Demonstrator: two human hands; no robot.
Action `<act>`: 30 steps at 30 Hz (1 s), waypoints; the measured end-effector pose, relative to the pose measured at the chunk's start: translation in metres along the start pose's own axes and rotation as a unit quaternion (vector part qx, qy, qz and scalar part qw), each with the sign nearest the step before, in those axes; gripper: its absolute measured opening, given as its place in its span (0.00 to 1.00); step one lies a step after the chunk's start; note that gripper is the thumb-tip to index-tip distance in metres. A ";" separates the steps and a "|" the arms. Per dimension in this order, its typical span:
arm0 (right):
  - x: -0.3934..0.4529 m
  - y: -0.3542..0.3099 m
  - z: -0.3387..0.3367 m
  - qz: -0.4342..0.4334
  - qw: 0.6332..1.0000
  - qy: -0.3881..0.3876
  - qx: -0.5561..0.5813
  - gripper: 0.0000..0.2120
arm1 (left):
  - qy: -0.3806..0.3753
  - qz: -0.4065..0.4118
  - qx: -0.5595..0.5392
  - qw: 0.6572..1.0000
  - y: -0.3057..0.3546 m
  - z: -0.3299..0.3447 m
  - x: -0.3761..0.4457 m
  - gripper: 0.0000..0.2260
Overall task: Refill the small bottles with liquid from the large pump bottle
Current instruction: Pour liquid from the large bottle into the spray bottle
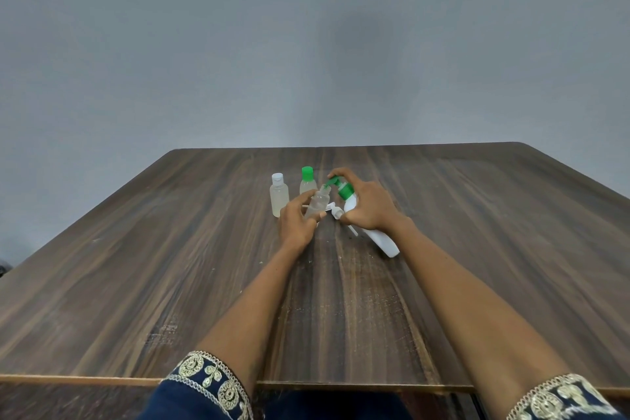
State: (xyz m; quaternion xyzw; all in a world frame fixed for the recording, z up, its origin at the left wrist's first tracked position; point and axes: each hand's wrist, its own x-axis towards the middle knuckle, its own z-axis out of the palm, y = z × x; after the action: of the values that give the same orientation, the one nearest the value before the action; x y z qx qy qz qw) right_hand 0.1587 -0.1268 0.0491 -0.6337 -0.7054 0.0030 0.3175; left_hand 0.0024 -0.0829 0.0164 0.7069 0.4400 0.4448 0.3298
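left hand grips small clear uncapped bottle | right hand grips tilted white green-pump bottle | filling under way - two capped bottles look filled

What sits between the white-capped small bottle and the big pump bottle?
In the head view: the green-capped small bottle stands behind, and the clear bottle held by the left hand is tilted under the large pump bottle nozzle.

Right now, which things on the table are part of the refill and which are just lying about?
In the job:
large pump bottle, tilted, held by the right hand
small open bottle, held by the left hand
white-capped bottle
green-capped bottle

Lying about:
loose white spray top on the table, probably the open bottle's
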 end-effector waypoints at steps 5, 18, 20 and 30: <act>-0.001 0.001 0.002 -0.006 1.000 0.016 0.003 0.29 | -0.005 -0.001 0.002 1.000 0.002 0.001 0.000 0.23; -0.002 -0.002 -0.003 0.016 1.000 0.007 -0.010 0.29 | -0.007 0.004 -0.011 1.000 0.000 0.001 0.002 0.22; -0.003 -0.004 -0.002 0.014 1.000 0.008 -0.015 0.28 | -0.009 0.002 -0.008 1.000 -0.001 0.001 0.001 0.22; -0.002 -0.005 -0.003 0.011 1.000 0.007 -0.004 0.32 | 0.003 0.017 -0.020 1.000 0.001 -0.001 0.001 0.21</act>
State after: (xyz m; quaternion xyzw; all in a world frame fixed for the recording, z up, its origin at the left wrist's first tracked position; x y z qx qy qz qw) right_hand 0.1557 -0.1309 0.0521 -0.6430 -0.6961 -0.0009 0.3194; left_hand 0.0018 -0.0819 0.0181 0.7063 0.4201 0.4611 0.3348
